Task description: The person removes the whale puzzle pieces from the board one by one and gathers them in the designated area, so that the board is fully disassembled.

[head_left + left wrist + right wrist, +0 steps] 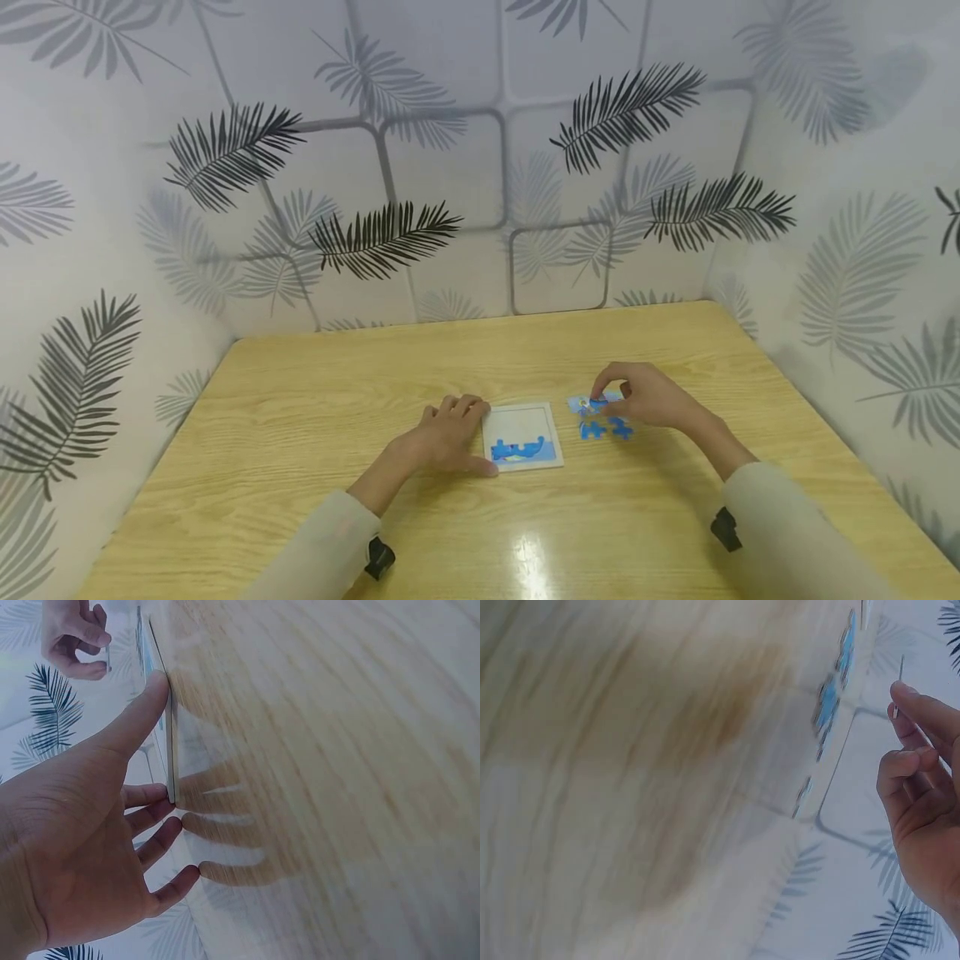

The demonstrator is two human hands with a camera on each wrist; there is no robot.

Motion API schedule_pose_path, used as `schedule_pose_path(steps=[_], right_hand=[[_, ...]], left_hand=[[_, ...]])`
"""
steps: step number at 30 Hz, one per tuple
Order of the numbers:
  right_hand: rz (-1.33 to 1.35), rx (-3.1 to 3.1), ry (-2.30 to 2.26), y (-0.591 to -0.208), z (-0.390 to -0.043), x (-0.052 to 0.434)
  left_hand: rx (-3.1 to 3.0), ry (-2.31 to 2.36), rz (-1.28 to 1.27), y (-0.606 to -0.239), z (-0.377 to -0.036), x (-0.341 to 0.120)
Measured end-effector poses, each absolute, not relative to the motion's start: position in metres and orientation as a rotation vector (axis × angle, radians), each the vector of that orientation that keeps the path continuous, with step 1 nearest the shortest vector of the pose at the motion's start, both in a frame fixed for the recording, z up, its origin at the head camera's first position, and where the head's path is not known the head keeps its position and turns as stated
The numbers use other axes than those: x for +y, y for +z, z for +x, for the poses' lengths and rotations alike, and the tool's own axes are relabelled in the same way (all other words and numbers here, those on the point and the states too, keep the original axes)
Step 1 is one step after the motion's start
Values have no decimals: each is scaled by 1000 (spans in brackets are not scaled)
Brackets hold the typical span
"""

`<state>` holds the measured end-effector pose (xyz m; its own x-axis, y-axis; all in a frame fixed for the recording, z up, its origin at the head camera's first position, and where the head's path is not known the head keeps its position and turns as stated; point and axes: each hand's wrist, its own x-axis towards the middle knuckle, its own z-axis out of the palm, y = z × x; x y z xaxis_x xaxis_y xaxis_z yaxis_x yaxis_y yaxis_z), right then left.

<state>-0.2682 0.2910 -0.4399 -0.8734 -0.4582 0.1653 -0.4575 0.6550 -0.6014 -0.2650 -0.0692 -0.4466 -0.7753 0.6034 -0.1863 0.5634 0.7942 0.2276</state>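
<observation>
A white square puzzle tray lies on the table, with joined blue puzzle pieces along its near side. My left hand rests at the tray's left side, fingers spread, the thumb touching its near-left corner. In the left wrist view the thumb lies on the tray's edge and the fingertips touch the table. To the right of the tray, my right hand pinches a puzzle piece between thumb and index finger, seen edge-on above the table. Beneath and beside that hand lie several loose blue pieces; some are partly hidden by its fingers.
The wooden table meets a wall patterned with leaves at its back, and similar walls flank both sides. Bright glare shows on the near tabletop. Each sleeve has a dark strap at the wrist.
</observation>
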Motion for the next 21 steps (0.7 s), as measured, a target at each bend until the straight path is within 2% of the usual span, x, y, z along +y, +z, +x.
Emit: schedule_pose_path(steps=[11, 21], right_hand=[[-613, 2883, -971, -441, -265, 341], [-586, 2833, -970, -444, -258, 358]], left_hand=[[2728, 225, 902, -453, -270, -67], [2733, 246, 896, -463, -276, -68]])
